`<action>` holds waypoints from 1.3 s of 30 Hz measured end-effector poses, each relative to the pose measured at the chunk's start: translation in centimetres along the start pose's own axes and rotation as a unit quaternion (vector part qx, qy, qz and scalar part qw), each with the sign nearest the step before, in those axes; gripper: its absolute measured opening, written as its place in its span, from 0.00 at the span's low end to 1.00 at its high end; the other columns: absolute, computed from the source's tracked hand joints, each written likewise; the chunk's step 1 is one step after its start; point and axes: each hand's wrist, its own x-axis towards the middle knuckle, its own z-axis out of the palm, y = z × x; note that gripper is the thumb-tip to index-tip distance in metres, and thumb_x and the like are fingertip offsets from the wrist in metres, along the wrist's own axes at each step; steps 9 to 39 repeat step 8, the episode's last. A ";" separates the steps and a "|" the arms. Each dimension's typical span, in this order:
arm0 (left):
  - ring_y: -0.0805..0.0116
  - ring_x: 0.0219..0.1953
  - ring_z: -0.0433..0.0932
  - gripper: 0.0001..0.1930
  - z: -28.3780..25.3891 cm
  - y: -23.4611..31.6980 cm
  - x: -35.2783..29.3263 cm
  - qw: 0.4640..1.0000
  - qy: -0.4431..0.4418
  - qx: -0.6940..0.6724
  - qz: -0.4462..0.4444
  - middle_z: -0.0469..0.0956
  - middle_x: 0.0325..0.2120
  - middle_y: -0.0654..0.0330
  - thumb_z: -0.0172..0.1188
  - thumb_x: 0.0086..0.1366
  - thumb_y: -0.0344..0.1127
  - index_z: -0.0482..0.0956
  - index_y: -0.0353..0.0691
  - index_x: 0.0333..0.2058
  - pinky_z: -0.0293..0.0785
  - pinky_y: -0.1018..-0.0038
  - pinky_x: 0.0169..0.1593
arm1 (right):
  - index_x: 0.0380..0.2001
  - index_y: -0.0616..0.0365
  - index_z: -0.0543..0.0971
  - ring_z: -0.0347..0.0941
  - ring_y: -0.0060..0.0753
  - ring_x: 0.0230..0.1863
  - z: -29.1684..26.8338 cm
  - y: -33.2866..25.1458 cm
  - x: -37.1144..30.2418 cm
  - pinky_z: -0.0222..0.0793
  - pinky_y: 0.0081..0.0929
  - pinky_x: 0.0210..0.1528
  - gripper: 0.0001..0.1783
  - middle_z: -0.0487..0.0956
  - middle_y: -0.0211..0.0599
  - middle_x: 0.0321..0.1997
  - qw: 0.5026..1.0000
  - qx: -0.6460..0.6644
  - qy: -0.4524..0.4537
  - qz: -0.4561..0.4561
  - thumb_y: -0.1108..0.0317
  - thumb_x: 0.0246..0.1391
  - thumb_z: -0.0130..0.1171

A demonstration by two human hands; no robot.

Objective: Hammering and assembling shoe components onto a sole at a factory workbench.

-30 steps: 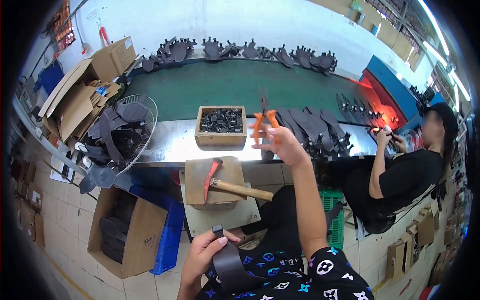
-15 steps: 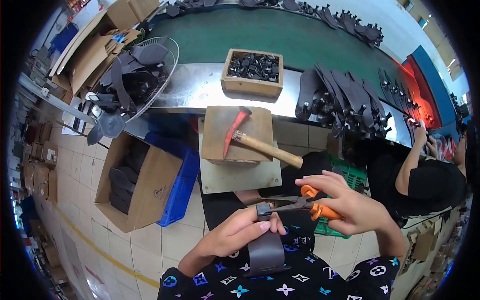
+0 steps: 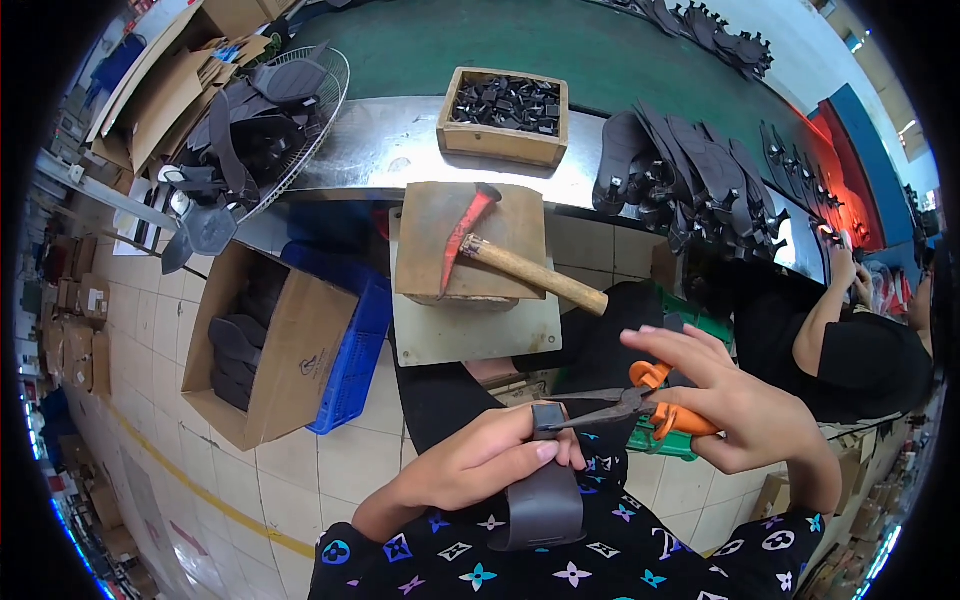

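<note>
Pliers on the strap
My left hand grips the dark strap, right hand clutches orange pliers; wooden box at 12 o'clock holds black clips.

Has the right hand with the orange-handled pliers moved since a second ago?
Yes. The right hand came down from beside the wooden parts box to lap level, below the hammer, with the pliers at the dark strap.
</note>
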 end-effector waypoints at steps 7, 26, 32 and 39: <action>0.62 0.46 0.77 0.15 0.0 0.1 0.1 1.000 -0.015 0.003 -0.003 0.78 0.40 0.54 0.44 0.74 0.38 0.75 0.32 0.43 0.70 0.69 0.53 | 0.57 0.55 0.75 0.39 0.62 0.78 -0.1 0.3 -0.3 0.32 0.68 0.73 0.35 0.48 0.51 0.78 1.000 0.014 -0.012 0.004 0.76 0.38 0.54; 0.62 0.46 0.77 0.15 0.0 -0.1 0.0 1.000 -0.015 -0.003 -0.002 0.79 0.40 0.54 0.44 0.74 0.38 0.75 0.32 0.43 0.70 0.69 0.53 | 0.58 0.54 0.74 0.38 0.64 0.79 0.0 0.5 -0.4 0.31 0.67 0.73 0.36 0.47 0.51 0.78 0.999 0.025 -0.034 0.012 0.76 0.38 0.54; 0.62 0.46 0.77 0.15 0.0 -0.1 0.0 1.000 -0.015 -0.003 -0.002 0.79 0.40 0.54 0.44 0.74 0.38 0.75 0.32 0.43 0.70 0.69 0.53 | 0.58 0.54 0.74 0.38 0.64 0.79 0.0 0.5 -0.4 0.31 0.67 0.73 0.36 0.47 0.51 0.78 0.999 0.025 -0.034 0.012 0.76 0.38 0.54; 0.62 0.46 0.77 0.15 0.0 -0.1 0.0 1.000 -0.015 -0.003 -0.002 0.79 0.40 0.54 0.44 0.74 0.38 0.75 0.32 0.43 0.70 0.69 0.53 | 0.58 0.54 0.74 0.38 0.64 0.79 0.0 0.5 -0.4 0.31 0.67 0.73 0.36 0.47 0.51 0.78 0.999 0.025 -0.034 0.012 0.76 0.38 0.54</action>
